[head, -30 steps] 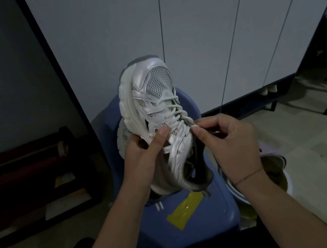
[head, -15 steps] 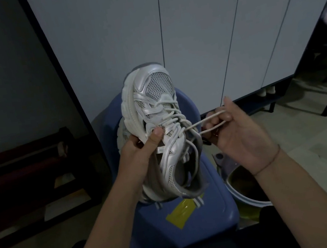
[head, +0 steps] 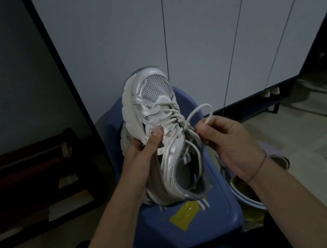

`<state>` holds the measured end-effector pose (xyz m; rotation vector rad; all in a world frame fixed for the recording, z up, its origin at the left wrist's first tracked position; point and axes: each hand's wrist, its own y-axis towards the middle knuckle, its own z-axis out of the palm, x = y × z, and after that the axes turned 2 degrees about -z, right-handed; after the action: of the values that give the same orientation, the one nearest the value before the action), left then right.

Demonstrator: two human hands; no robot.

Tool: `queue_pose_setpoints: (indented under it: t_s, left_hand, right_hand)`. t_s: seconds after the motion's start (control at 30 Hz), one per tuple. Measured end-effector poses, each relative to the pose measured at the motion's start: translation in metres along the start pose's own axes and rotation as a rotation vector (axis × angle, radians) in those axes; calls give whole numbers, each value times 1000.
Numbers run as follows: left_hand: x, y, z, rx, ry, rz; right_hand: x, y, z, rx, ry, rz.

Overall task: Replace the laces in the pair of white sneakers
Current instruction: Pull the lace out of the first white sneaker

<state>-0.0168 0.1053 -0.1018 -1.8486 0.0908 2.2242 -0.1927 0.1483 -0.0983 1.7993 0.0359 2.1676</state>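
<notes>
Left hand point(head: 142, 157): centre of frame. Grips the sneaker point(head: 153, 95) from its left side, fingers wrapped under the sole, thumb pressed on the upper beside the eyelet row.

Right hand point(head: 229, 141): right of centre. Thumb and forefinger pinch the lace point(head: 199, 109) close to its free end; the remaining fingers are curled in.

Sneaker: white and silver, mesh toe pointing to the top of the frame, heel opening toward the viewer, held above a blue stool point(head: 197, 232). Lower eyelets laced in crossings; upper ones near the collar look unlaced.

Lace: white, round cord. One slack loop arcs up and right from the eyelets to the pinching fingers; another length hangs down across the heel opening.

Step in hand, as judged: working the free end at an upper eyelet. Whether it goes in or comes out cannot be told.

Handling notes:
- Pinch right at the tip, so the soft cord does not buckle at the hole.
- Brace the thumb next to the eyelet in use and steady the upper.
- Draw slack through one crossing at a time; pull along the eyelet's line, not sideways.
- Watch the hanging length for snags.

Also present: yellow label point(head: 185, 214) on the stool; pail point(head: 244, 194), lower right.
</notes>
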Motion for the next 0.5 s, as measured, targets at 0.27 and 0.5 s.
queue_pose_setpoints:
  t_s: [0.27,0.5]
  left_hand:
    - [0,-1,-3,34,-13,8]
    - [3,0,-1,22,-13,-4]
  right_hand:
    - [15,8,-14,-129,650,220]
    - [7,-3,10,-104,260,191]
